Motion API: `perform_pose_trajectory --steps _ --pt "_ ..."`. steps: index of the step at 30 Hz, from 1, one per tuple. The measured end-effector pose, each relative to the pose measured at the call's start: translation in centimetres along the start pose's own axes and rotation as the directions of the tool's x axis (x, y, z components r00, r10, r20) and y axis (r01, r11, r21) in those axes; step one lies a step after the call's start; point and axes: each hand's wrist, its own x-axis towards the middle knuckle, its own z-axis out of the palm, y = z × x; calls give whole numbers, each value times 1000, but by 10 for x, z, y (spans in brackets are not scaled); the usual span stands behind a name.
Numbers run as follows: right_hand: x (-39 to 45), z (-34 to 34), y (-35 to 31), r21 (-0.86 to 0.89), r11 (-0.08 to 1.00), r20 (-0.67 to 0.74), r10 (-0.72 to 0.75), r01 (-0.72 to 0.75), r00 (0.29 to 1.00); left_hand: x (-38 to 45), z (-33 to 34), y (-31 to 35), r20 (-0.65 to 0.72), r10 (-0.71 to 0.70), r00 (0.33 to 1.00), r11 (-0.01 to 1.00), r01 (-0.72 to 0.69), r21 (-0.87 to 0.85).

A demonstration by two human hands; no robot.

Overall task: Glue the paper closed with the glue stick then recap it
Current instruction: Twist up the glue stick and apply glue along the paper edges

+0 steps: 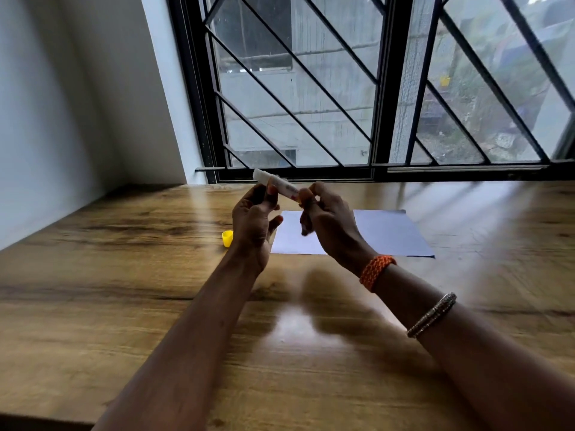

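Uncapped glue stick (278, 185) between both hands — yellow cap (227, 238) beside paper (385, 233).

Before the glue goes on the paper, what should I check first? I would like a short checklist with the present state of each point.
1. Cap off the glue stick: ok, the white end is bare.
2. Yellow cap within reach: ok, it lies on the table left of the paper.
3. Grip on the stick: ok, the left hand holds the upper barrel and the right hand holds the base.
4. Paper flat and free: ok, nothing rests on it.
5. Glue extended enough: cannot tell, the tip is blurred.
6. Paper folded ready for closing: cannot tell.
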Motion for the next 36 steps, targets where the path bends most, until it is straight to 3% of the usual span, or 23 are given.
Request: perform_pose_trajectory --steps 4,9,12,15,23,25,26,27,28,30,33,36 --pt "-1 1 -3 222 963 21 148 -149 989 -2 2 -2 40 28 999 999 -29 29" --pt "0 2 0 131 989 -46 80 -73 996 -4 2 -1 -35 31 999 999 -31 17" --pt "-2 1 5 -70 991 -60 -122 118 991 -4 1 1 -84 39 996 999 -37 26" --pt "-6 2 8 -322 883 -13 -365 342 931 -4 1 1 -111 47 993 999 -45 23" --pt "-4 -3 6 -630 725 -61 -405 280 912 -3 1 0 -96 38 995 999 -38 3" --pt "-3 -3 1 -469 854 -68 -287 224 955 -2 1 1 -68 29 997 999 -30 -12" --pt "-2 -3 -5 -252 961 -50 -128 111 991 -2 1 1 -48 27 999 999 -28 -23" --pt "-1 -3 -12 7 998 2 55 -55 998 -2 1 1 -24 24 999 999 -25 -31" --pt "-2 -2 -17 189 955 71 221 -230 973 -2 0 1 -3 23 1000 999 -23 -28" --pt "-4 -1 -25 247 876 132 394 -415 910 -1 0 1 15 21 1000 1000 -21 2" --pt "-9 5 -29 112 930 10 352 -351 936 -2 1 0 -1 21 1000 1000 -21 21" --pt "-14 11 -29 -157 986 -118 32 -51 993 -3 2 2 -29 2 1000 1000 -2 -2"
